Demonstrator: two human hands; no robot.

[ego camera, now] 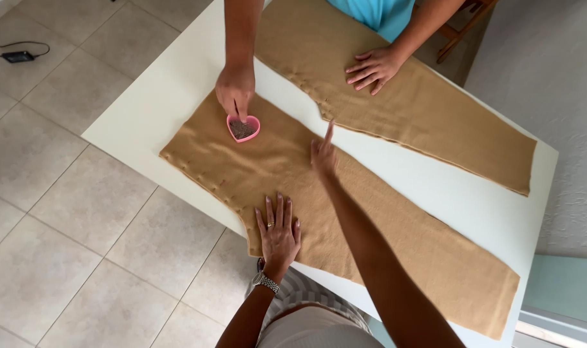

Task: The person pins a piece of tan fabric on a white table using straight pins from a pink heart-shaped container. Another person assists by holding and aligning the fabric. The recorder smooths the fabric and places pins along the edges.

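Left hand (279,231): lies flat, fingers spread, palm down on the near cloth (396,238), close to its near edge; it grasps nothing. A watch (265,281) sits on the wrist.
Right hand (323,154): reaches out across the near cloth, index finger stretched forward, the other fingers loosely curled; the fingertip is at the cloth's far edge. It holds nothing.
Near cloth: a tan, trouser-leg-shaped piece, spread flat on the table (158,103), running from the left end towards the right corner. Pins show along its left edge.
Far cloth (435,109): a second tan piece of like shape, flat on the table beyond a strip of bare white top, well apart from the wearer's hands.
Pin box (243,128): a pink heart-shaped dish of pins, standing on the near cloth near its left end.
Other person: stands across the table; one hand (235,90) dips its fingers into the pin box, the other hand (372,67) rests flat on the far cloth.
Floor (55,212): pale tiles to the left of the table.
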